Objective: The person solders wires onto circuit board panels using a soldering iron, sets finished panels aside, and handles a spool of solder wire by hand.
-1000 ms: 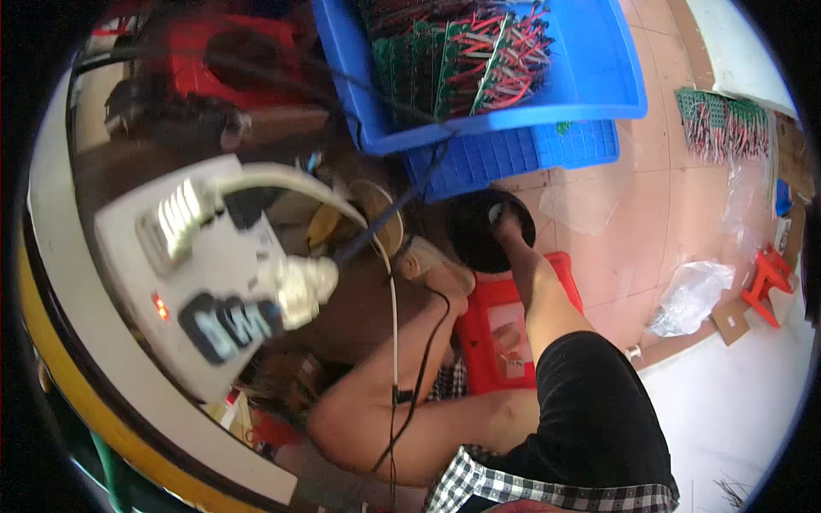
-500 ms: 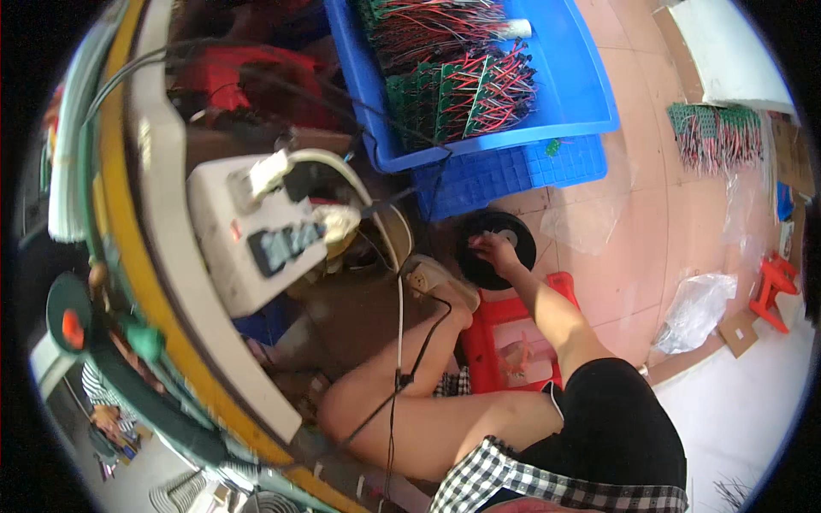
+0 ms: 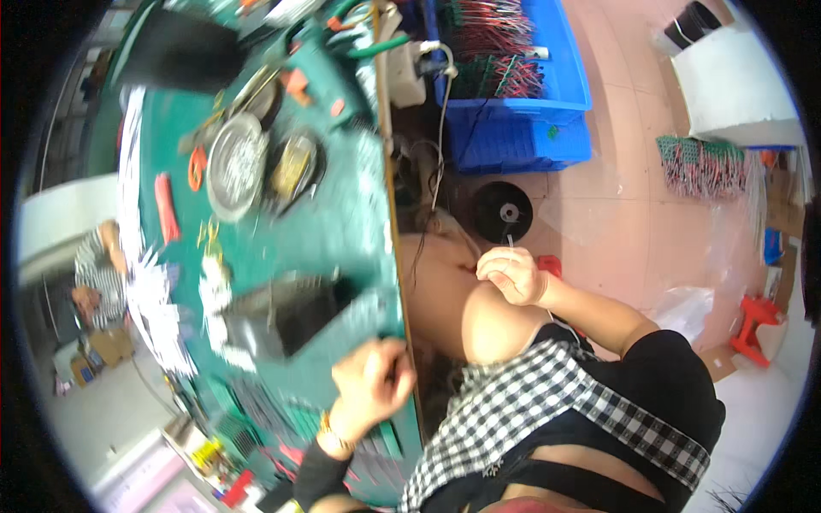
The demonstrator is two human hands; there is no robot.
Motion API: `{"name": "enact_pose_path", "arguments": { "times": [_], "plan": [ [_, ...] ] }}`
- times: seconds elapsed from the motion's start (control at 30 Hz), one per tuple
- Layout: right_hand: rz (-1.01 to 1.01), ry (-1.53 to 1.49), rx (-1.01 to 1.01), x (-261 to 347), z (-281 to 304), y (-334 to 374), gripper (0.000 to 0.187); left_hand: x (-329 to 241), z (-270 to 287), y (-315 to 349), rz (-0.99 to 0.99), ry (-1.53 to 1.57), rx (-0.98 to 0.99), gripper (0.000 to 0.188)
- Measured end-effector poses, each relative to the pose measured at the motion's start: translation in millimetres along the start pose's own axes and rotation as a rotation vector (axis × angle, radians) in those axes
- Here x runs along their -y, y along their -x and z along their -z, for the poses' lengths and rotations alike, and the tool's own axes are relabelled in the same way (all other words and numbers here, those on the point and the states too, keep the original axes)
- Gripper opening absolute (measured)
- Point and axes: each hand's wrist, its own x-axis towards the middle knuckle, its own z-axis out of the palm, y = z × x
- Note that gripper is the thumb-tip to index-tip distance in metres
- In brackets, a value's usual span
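Observation:
My right hand (image 3: 511,275) is raised over my lap, its fingers pinched on a thin white strip (image 3: 510,241) whose end sticks up. Below it on the floor lies a black round reel-like disc (image 3: 492,224) with a pale hub. At the edge of the green workbench (image 3: 342,231) is my left hand (image 3: 374,380), its fingers curled in; whether they hold anything is hidden. Nearest to it on the bench sits a blurred dark box-shaped thing (image 3: 282,316). Farther off stand a metal bowl (image 3: 237,167) of small silvery parts and a dish (image 3: 295,167) of brass-coloured ones.
Orange-handled scissors (image 3: 197,168) and a red handle-like piece (image 3: 167,208) lie on the bench. Blue crates (image 3: 522,141) with wired green boards stand on the floor. A red stool (image 3: 757,325) is at far right. Another person (image 3: 101,274) sits across the bench.
The view has swung left onto the bench top. My right hand has risen from the black disc to above my lap, with the white strip visible. My left hand has come into view.

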Motion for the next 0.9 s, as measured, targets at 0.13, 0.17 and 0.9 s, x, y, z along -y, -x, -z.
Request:
{"name": "enact_pose_path", "arguments": {
  "times": [0.13,0.17,0.9],
  "plan": [
    [0.042,-0.156,0.357,97,3,-43,0.014,-40,21,5,-0.038,0.116,0.068,0.050],
    [-0.001,-0.213,0.535,115,-1,-47,0.015,-54,28,3,-0.216,0.058,-0.027,0.057],
    [0.242,0.452,0.579,241,59,-45,0.009,-96,153,138,-0.524,-0.679,-0.380,0.015]
  ]
}}
